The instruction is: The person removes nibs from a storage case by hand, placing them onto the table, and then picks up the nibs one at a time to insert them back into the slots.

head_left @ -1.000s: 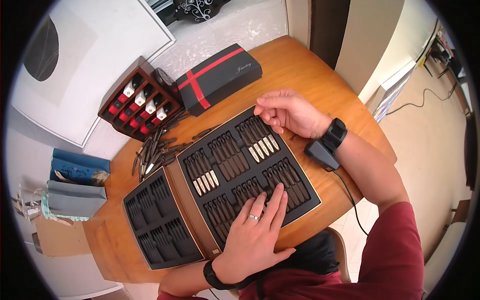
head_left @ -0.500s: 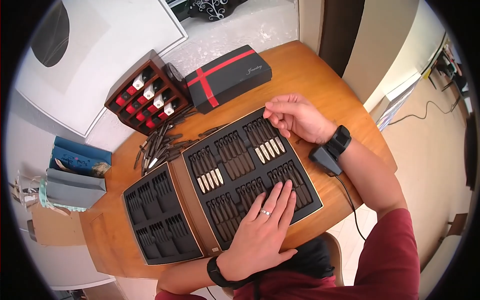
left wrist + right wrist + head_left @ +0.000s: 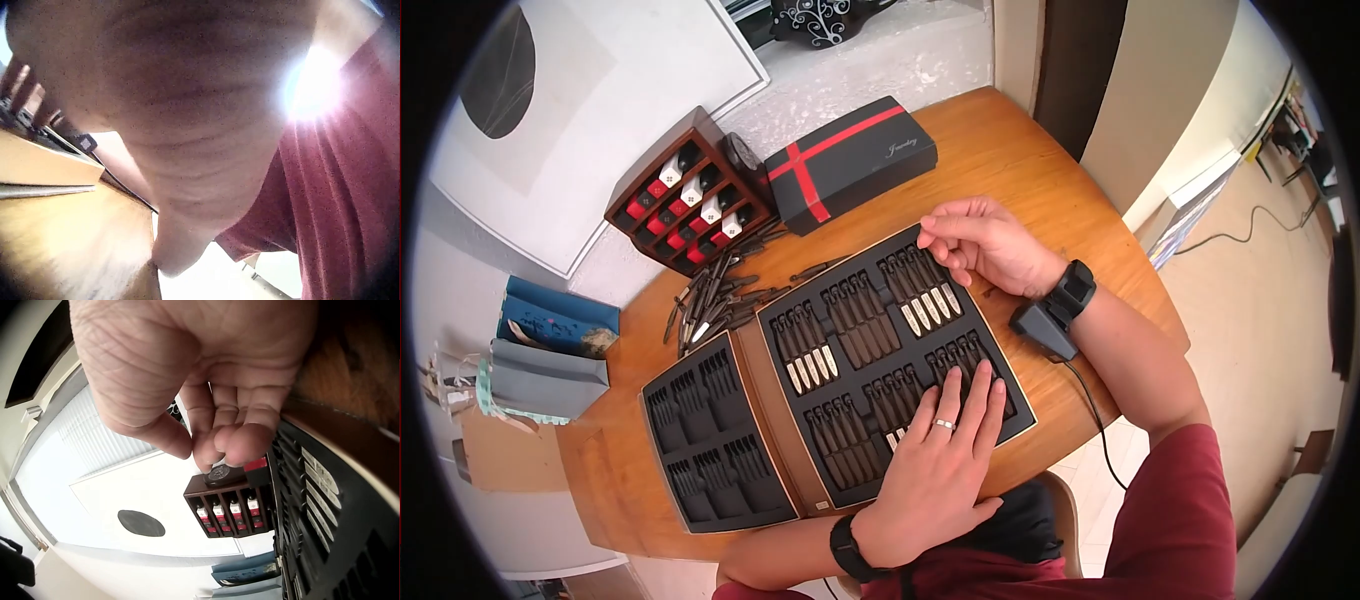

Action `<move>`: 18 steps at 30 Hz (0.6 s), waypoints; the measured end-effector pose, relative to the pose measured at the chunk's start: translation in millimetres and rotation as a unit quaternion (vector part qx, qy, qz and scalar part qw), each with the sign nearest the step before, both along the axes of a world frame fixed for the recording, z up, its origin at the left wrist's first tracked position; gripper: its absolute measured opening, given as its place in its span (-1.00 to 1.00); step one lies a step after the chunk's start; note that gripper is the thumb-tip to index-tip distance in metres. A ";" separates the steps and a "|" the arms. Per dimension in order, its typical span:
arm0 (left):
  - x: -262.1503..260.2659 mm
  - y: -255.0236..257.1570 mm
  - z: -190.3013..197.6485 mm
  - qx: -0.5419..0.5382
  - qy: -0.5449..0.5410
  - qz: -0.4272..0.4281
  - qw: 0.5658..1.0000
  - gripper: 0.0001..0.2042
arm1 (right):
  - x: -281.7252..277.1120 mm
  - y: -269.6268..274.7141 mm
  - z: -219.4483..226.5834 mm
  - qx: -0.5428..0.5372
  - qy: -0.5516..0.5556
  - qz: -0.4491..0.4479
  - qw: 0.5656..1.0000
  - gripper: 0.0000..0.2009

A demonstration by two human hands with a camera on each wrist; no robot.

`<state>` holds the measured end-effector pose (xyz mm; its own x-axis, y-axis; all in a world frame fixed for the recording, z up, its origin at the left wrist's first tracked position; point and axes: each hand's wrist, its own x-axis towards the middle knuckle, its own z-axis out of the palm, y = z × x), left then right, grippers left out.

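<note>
An opened case (image 3: pixel 1012 405) with black moulded trays lies on the wooden table. Its right tray holds rows of slim dark utensils (image 3: pixel 860 320), some with white handles (image 3: pixel 812 370). My left hand (image 3: pixel 935 480) lies across the near right rows, fingers straight, a ring on one of them; the utensils beneath are partly covered. Over the far right corner of the case is my right hand (image 3: pixel 990 245), its fingers loosely bent near the white-handled row. In the right wrist view, nothing shows between thumb and fingers (image 3: pixel 253 440). The left wrist view shows mostly my palm side (image 3: pixel 187 125).
Fork-shaped pieces (image 3: pixel 745 455) fill slots in the left tray. Behind the case lies a pile of loose dark utensils (image 3: pixel 705 300), beside a wooden rack (image 3: pixel 697 125) of red, white and black items. A black box with red ribbon (image 3: pixel 855 150) stands behind; paper bags (image 3: pixel 550 375) are at left.
My left hand has slid a little to the right over the case, uncovering white handles in the near middle row. The right hand stays at the far corner, fingers loosely bent.
</note>
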<state>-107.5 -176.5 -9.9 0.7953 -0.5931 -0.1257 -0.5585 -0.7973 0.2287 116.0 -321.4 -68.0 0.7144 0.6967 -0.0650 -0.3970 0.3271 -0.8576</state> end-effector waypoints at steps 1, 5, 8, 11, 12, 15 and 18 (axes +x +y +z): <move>0.6 0.3 0.2 -0.001 -0.001 0.000 1.000 0.15 | 0.1 0.4 1.0 -0.001 -0.001 0.000 1.000 -0.75; 1.2 0.2 2.0 0.005 0.004 -0.001 1.000 0.14 | -1.5 -0.5 2.9 -0.013 -0.001 -0.009 1.000 -0.75; -1.9 -0.4 0.2 -0.001 -0.003 0.000 1.000 0.13 | -0.9 0.4 2.1 -0.010 -0.004 -0.004 1.000 -0.75; -4.5 -1.7 -2.3 -0.010 -0.010 -0.005 1.000 0.12 | -0.7 0.3 1.7 -0.008 -0.004 0.000 1.000 -0.74; -5.6 -2.2 -2.9 -0.009 -0.010 -0.009 1.000 0.12 | -1.1 0.3 1.5 -0.008 -0.004 0.000 1.000 -0.74; -2.7 -2.5 -1.1 0.014 -0.011 -0.016 1.000 0.11 | -1.2 0.1 2.1 -0.015 -0.004 0.001 1.000 -0.73; -2.9 -1.4 -1.6 0.020 -0.017 -0.023 0.999 0.09 | -2.6 0.4 2.1 -0.028 -0.010 -0.008 1.000 -0.74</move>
